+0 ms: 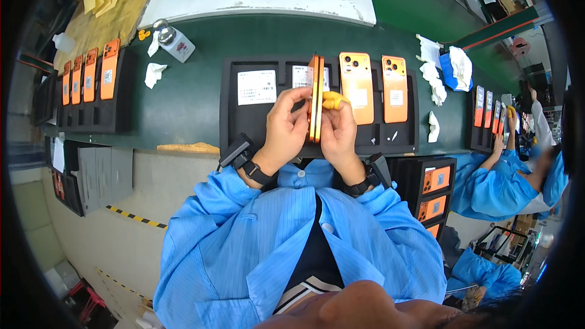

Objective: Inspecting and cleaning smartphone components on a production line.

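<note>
Over the middle of the black tray (247, 123), I see the left fingers (295, 95) and right fingers (327, 127) grasping an orange phone (320, 97) on edge. This seems an in-hand handling step; the next move calls for steady grips.
</note>
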Available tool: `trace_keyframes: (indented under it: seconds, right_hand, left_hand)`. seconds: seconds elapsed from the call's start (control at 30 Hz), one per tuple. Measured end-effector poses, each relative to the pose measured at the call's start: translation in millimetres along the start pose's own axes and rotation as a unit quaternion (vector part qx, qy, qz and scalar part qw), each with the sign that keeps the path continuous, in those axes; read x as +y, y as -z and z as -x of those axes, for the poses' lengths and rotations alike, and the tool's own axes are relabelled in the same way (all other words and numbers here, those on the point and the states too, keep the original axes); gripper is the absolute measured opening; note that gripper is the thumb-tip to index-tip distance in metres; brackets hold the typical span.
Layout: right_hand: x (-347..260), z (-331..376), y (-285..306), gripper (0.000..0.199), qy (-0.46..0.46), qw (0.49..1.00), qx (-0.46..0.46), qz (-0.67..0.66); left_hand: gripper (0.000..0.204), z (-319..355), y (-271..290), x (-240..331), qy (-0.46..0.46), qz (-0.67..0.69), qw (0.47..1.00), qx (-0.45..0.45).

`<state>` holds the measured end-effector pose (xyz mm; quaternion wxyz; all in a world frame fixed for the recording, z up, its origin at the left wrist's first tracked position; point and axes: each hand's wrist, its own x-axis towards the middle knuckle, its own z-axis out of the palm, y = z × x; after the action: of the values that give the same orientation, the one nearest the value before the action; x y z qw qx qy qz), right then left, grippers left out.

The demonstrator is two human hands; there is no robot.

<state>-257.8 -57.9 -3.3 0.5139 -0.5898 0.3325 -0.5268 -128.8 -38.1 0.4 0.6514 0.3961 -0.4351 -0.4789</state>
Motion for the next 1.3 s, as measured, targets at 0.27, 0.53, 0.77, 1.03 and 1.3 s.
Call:
trace_keyframes:
  seconds: [0.27, 0.53, 0.77, 1.03, 1.3]
  right_hand:
    - [11.1, -9.6, 3.7, 0.039, -0.042, 0.995, 0.01, 0.088]
    - [3.2, -11.4, 9.2, 0.042, -0.035, 0.981, -0.016, 0.191]
    - [4.2, -13.2, 8.8, 0.041, 0.003, 0.981, -0.006, 0.193]
    - [2.6, -16.2, 9.5, 0.041, -0.001, 0.982, -0.019, 0.187]
    - [-6.4, -19.9, 6.8, 0.041, 0.013, 0.991, -0.017, 0.136]
  left_hand:
    - [0.062, -2.7, 7.1, -9.7, 0.052, -0.06, 0.997, 0.007]
    - [0.066, -5.0, 6.2, 1.5, 0.119, -0.059, 0.99, -0.047]
    - [0.064, -5.6, 5.0, 3.4, 0.093, -0.071, 0.992, -0.042]
    - [0.066, -6.1, 3.1, -1.5, 0.058, -0.08, 0.995, -0.003]
    - [0.061, -10.1, 0.3, 9.7, 0.027, -0.032, 0.999, -0.01]
